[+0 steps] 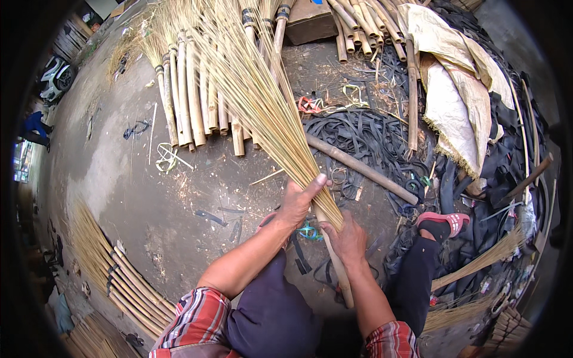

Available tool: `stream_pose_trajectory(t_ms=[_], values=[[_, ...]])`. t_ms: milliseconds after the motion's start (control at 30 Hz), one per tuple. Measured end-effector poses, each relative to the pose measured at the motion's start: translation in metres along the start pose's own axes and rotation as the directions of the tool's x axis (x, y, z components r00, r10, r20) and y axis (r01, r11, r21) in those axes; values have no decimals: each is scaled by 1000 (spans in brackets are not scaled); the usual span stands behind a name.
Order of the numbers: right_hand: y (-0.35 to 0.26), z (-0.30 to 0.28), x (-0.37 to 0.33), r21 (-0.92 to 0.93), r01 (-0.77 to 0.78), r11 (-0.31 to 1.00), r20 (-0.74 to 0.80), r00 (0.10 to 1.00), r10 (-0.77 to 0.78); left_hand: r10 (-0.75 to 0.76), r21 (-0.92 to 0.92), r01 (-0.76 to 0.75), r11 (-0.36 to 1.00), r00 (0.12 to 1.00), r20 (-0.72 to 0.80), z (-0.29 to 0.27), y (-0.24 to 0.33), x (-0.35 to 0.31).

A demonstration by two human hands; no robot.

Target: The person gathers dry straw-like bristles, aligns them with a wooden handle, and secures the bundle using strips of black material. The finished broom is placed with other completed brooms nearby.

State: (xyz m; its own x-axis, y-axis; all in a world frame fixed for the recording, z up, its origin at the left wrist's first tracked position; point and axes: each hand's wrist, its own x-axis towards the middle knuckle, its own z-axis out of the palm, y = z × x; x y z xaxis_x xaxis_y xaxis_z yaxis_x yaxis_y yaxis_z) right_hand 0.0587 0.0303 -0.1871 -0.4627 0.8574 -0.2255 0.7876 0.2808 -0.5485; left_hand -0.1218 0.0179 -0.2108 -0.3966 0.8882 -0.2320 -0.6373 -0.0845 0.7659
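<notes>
A bundle of thin straw-coloured broom bristles [277, 134] slants from my hands up toward the far left. Around its lower part my left hand [296, 201] is closed, with the thumb laid across the bristles. My right hand [349, 240] grips the butt end of the bundle, where it meets a pale bamboo handle [337, 268]. That handle runs down between my legs, toward the near side. Parts of the bundle's far end overlap other brooms, so its tip is hard to separate from them.
Several finished brooms [194, 95] lie at the far left, more [128, 280] at the near left. Black rubber strips [364, 134] heap on the right, with a loose bamboo pole [364, 169] across them. Bamboo poles [370, 24] and a pale sack [456, 95] lie beyond.
</notes>
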Motion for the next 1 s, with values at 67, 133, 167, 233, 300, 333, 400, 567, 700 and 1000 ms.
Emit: stream_pose_trajectory(t_ms=[67, 133, 167, 233, 300, 333, 400, 567, 700, 1000], values=[[6, 13, 5, 44, 37, 998, 25, 999, -38, -49, 133, 61, 989, 995, -88, -4, -7, 6], [8, 19, 10, 148, 23, 989, 37, 999, -28, -45, 78, 57, 995, 988, -146, -6, -11, 10], [7, 21, 14, 231, 46, 972, 2, 999, -47, -61, 63, 71, 995, 987, -151, -6, -13, 11], [0, 23, 24, 393, 36, 919, -79, 997, -5, -76, 50, 84, 995, 986, -149, -5, -14, 10], [-8, 21, 36, 393, -14, 919, -14, 1000, 21, -79, 45, 85, 995, 989, -125, -3, -14, 8], [-12, 19, 41, 400, 10, 916, -7, 1000, -8, -101, 7, 102, 995, 988, -113, -2, -14, 7], [-16, 13, 49, 444, -131, 887, 115, 989, 88, -154, -70, 149, 986, 985, -79, -2, -12, 5], [-21, 9, 53, 533, -115, 838, 315, 947, -70, -103, 22, 104, 994, 993, -49, -7, -7, 3], [-20, 20, 59, 505, -10, 863, 340, 921, -189, -140, 97, 141, 985, 990, -10, -13, -3, 1], [-19, 36, 71, 709, -117, 696, 416, 866, -277, -199, 177, 197, 964, 980, -8, -33, 1, -1]])
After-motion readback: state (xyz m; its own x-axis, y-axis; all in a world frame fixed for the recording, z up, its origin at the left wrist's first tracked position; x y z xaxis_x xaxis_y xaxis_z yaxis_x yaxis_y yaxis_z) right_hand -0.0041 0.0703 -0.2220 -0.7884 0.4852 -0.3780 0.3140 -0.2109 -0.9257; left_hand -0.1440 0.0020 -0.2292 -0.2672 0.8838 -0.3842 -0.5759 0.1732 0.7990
